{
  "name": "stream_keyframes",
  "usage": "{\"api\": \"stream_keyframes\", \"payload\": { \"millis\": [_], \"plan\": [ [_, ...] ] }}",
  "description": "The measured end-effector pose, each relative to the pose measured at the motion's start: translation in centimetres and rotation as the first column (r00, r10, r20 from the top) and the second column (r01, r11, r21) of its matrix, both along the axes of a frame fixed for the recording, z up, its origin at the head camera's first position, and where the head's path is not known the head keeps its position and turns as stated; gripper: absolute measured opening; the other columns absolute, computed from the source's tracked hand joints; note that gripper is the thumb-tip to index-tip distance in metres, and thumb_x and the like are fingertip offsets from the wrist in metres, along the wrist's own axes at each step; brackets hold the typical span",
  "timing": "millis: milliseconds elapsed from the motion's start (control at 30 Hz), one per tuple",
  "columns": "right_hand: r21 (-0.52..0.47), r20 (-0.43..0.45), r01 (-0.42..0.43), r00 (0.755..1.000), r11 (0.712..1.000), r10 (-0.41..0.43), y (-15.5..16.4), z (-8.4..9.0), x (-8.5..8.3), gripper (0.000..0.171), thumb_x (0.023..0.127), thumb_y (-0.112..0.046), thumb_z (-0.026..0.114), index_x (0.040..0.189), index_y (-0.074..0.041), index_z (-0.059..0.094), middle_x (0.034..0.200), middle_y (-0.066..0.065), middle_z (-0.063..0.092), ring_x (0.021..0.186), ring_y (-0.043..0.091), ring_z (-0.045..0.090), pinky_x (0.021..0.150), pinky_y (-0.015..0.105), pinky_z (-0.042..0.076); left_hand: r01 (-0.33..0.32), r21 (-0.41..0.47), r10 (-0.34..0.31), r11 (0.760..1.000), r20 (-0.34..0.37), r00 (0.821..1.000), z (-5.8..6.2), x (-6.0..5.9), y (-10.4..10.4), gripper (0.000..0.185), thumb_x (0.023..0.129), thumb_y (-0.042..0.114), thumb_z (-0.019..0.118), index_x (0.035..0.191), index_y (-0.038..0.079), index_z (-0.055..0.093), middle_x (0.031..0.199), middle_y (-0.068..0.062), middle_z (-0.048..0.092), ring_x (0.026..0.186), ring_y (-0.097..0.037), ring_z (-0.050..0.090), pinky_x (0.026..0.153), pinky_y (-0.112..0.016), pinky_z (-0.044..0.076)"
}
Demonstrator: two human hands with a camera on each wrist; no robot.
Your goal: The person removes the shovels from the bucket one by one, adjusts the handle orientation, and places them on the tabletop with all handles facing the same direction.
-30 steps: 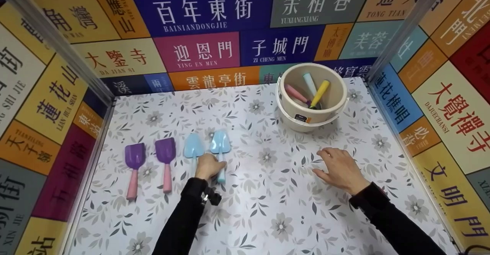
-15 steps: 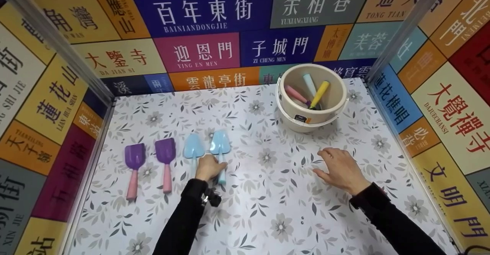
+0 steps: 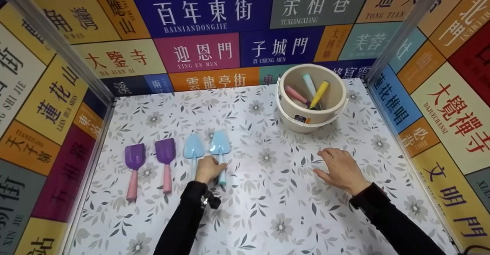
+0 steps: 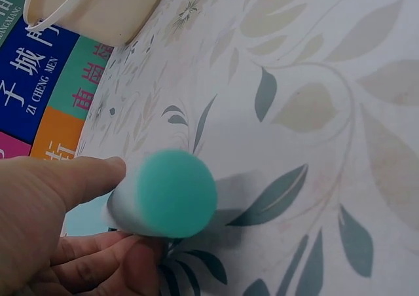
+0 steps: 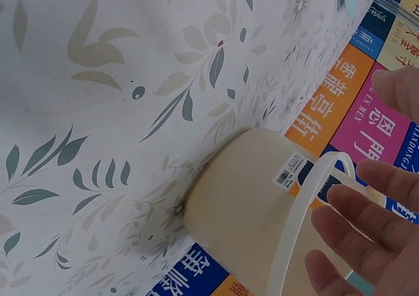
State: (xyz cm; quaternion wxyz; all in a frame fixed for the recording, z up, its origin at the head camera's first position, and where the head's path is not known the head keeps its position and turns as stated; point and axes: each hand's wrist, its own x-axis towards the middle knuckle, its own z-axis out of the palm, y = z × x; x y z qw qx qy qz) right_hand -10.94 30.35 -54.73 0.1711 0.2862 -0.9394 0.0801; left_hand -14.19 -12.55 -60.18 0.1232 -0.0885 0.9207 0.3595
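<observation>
On the table lie two light blue hand trowels side by side. My left hand (image 3: 208, 169) pinches the handle of the right trowel (image 3: 220, 143) between thumb and fingers; the left wrist view shows the round teal handle end (image 4: 178, 194). The left trowel (image 3: 194, 146) is partly covered by that hand, its lower handle hidden. To their left are two purple shovels with pink handles, the nearer one (image 3: 165, 150) and the outer one (image 3: 134, 157). My right hand (image 3: 340, 170) holds nothing, its fingers spread loosely in front of the bucket (image 3: 291, 109).
The beige bucket stands at the back right with its white carrying handle lowered. A yellow handle (image 3: 320, 94), a pink handle (image 3: 295, 93) and a light blue handle (image 3: 309, 83) stick up inside. Sign-printed walls (image 3: 206, 52) enclose the floral table (image 3: 264, 205) at the back and sides.
My left hand has shifted very slightly toward me on the trowel's handle, whose end sits a touch nearer. My right hand and the bucket look almost unchanged.
</observation>
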Motion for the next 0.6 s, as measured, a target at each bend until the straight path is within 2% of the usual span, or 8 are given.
{"api": "stream_keyframes", "payload": {
  "millis": [133, 300, 433, 600],
  "plan": [
    [0.001, 0.024, 0.011, 1.000, 1.000, -0.011, 0.0, 0.0, 0.0, 0.052, 0.081, -0.033, 0.087, 0.113, 0.003, 0.066, 0.106, 0.021, 0.070, 0.094, 0.043, 0.068, 0.081, 0.058, 0.056, 0.013, -0.003, -0.013, 1.000, -0.012, 1.000, -0.1, 0.1, 0.0, 0.032, 0.094, 0.030, 0.078, 0.082, 0.002, 0.070, 0.070, -0.007, 0.066, 0.057, -0.015, 0.055, 0.055, -0.024, 0.042],
    [-0.007, 0.063, 0.025, 0.998, 1.000, -0.025, 0.0, 0.0, 0.0, 0.052, 0.082, -0.033, 0.087, 0.114, 0.003, 0.067, 0.108, 0.022, 0.069, 0.097, 0.044, 0.068, 0.084, 0.059, 0.056, 0.015, -0.001, -0.015, 1.000, -0.010, 1.000, 0.1, 0.4, -0.3, 0.033, 0.096, 0.032, 0.075, 0.089, 0.001, 0.069, 0.075, -0.009, 0.068, 0.060, -0.017, 0.058, 0.057, -0.026, 0.045],
    [-0.007, 0.074, 0.034, 0.997, 0.999, -0.033, 0.0, 0.1, 0.1, 0.052, 0.082, -0.032, 0.087, 0.114, 0.003, 0.067, 0.109, 0.022, 0.069, 0.098, 0.044, 0.068, 0.084, 0.060, 0.056, 0.032, 0.032, -0.031, 0.999, -0.013, 0.999, 1.0, 0.7, -0.7, 0.034, 0.099, 0.033, 0.072, 0.100, -0.001, 0.069, 0.083, -0.013, 0.072, 0.066, -0.021, 0.064, 0.064, -0.031, 0.051],
    [-0.011, 0.049, 0.025, 0.999, 1.000, -0.025, 0.1, 0.2, 0.1, 0.051, 0.081, -0.031, 0.088, 0.113, 0.002, 0.066, 0.107, 0.021, 0.069, 0.096, 0.043, 0.068, 0.083, 0.059, 0.056, 0.076, 0.088, -0.069, 0.993, -0.080, 0.994, 2.8, 1.0, -1.0, 0.038, 0.101, 0.033, 0.069, 0.112, -0.003, 0.070, 0.099, -0.018, 0.076, 0.084, -0.031, 0.072, 0.081, -0.045, 0.059]
  ]
}}
